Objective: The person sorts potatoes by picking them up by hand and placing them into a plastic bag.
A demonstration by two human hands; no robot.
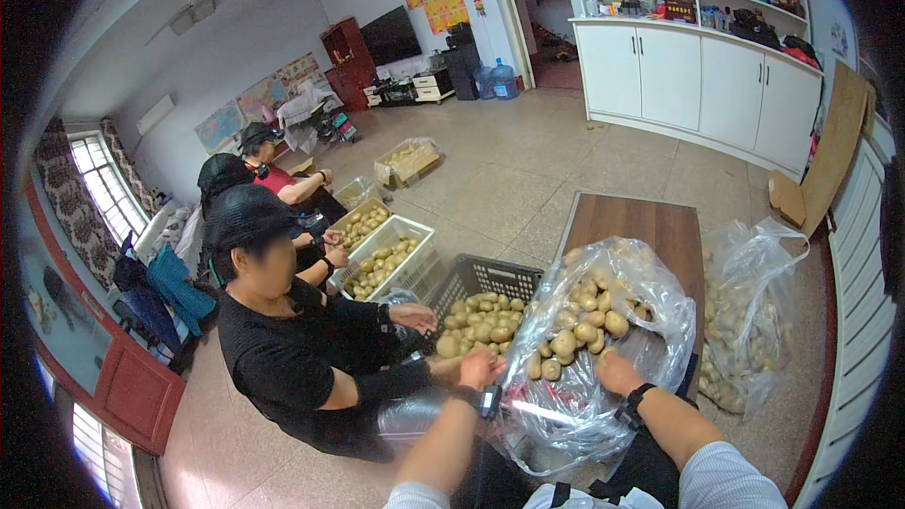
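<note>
A clear plastic bag [650, 273] lies spread open in front of me, with potatoes [566, 343] heaped inside. My right hand [618, 373] reaches into the bag at the near edge of the heap, its fingers closed around what looks like a potato. At the bag's left side, my left hand [482, 369] has its fingers curled; what they hold, if anything, is hidden. Just left of it are the hands of a co-worker [311, 339] in black. Beyond my left hand stands a dark grey crate [471, 273] partly filled with potatoes [481, 316].
The bag rests over a brown wooden table [641, 221]. Another clear bag of potatoes [745, 320] stands on the floor to the right. A white crate [415, 236] and cardboard boxes [407, 165] extend to the back left, beside other people. White cabinets [698, 85] line the far wall.
</note>
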